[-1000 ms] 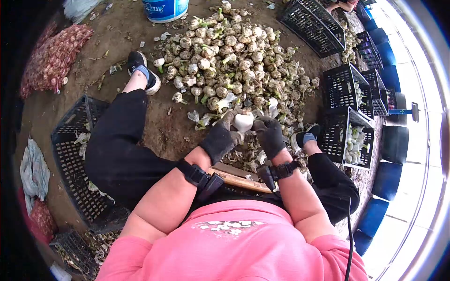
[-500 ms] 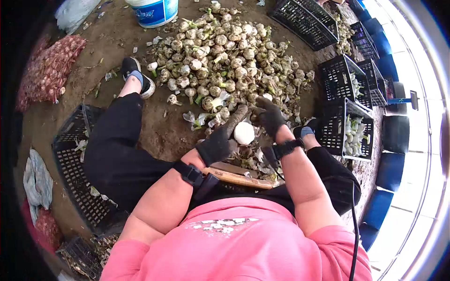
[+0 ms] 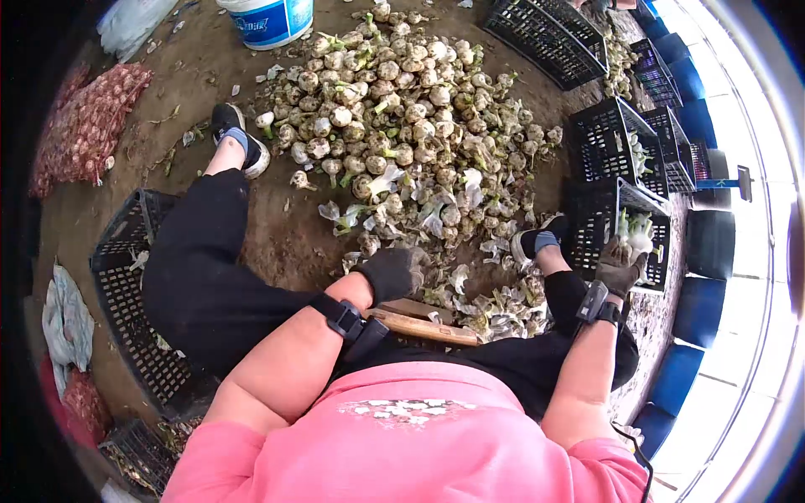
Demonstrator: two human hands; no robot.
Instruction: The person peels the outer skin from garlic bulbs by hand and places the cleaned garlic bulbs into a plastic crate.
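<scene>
Hands well apart. Left hand [image 3: 390, 275] curled, back up, just above wooden bar [image 3: 428, 327]; can't tell if it grips anything. Right hand [image 3: 620, 266] over near black crate [image 3: 586, 226], fingers at 1 white garlic bulb [image 3: 641, 241] in its opening; can't tell if clamped or loose. Garlic pile [image 3: 419, 117] on ground between 2 shoes, loose skins [image 3: 503, 312] below it.

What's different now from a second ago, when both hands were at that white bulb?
The right hand has moved right, to a crate; a white bulb shows at its fingertips, gripped or released I can't tell. The left hand has left the bulb and drawn slightly toward the body. The heap and bucket stayed put.
</scene>
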